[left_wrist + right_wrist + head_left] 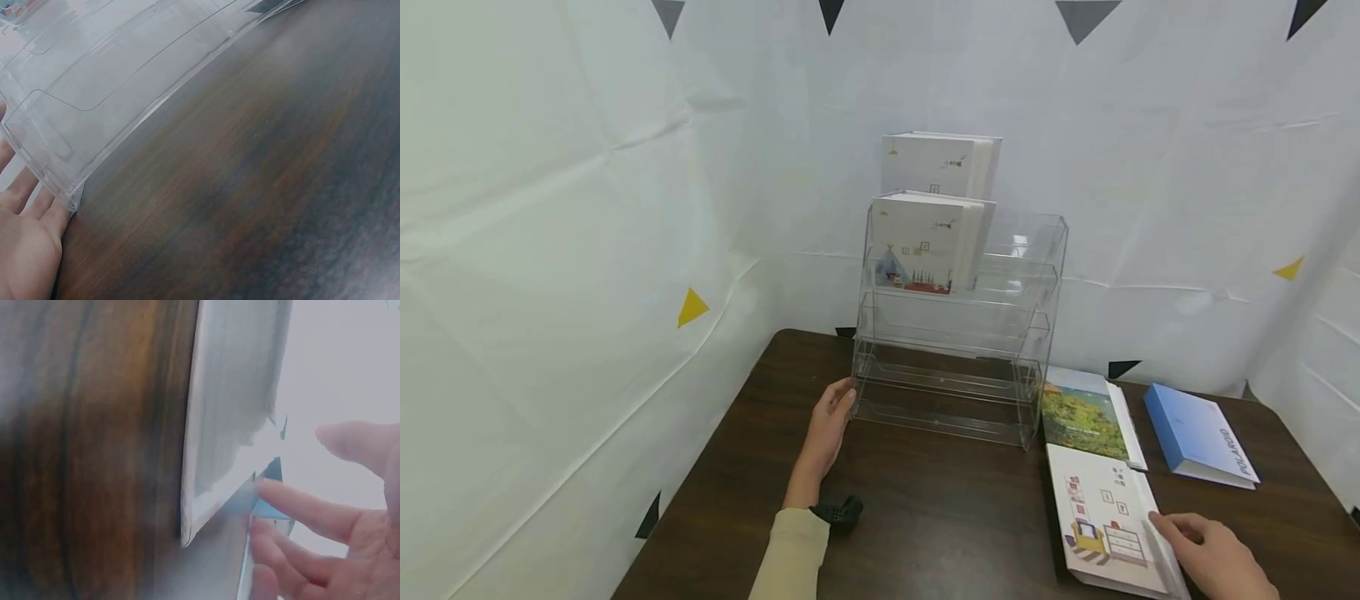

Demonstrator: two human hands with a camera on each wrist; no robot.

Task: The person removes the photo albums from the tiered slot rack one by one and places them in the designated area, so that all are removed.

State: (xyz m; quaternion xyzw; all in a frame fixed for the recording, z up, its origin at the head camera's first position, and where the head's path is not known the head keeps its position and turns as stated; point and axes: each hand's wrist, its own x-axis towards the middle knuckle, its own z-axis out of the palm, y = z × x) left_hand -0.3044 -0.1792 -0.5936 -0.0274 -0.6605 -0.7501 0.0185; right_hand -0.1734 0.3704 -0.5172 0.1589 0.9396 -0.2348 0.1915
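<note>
A clear acrylic tiered rack (940, 383) stands on the dark wooden table. My left hand (832, 417) touches its lower left side; in the left wrist view the fingers (22, 187) lie extended against the rack's corner. Two white books stand in the upper tiers, the front one (917, 246) with a tent drawing, the other (925, 162) behind it. At the right, a thick white book (1105, 517) with furniture drawings lies flat. My right hand (1213, 550) is at its right edge, thumb and fingers apart, fingertips right by the book's corner in the right wrist view.
Beyond the white book lies a book with a green tree cover (1082, 421). A blue book marked POLAROID (1202, 433) lies to its right. White sheeting (1150, 167) with printed triangles hangs behind and beside the table (940, 517).
</note>
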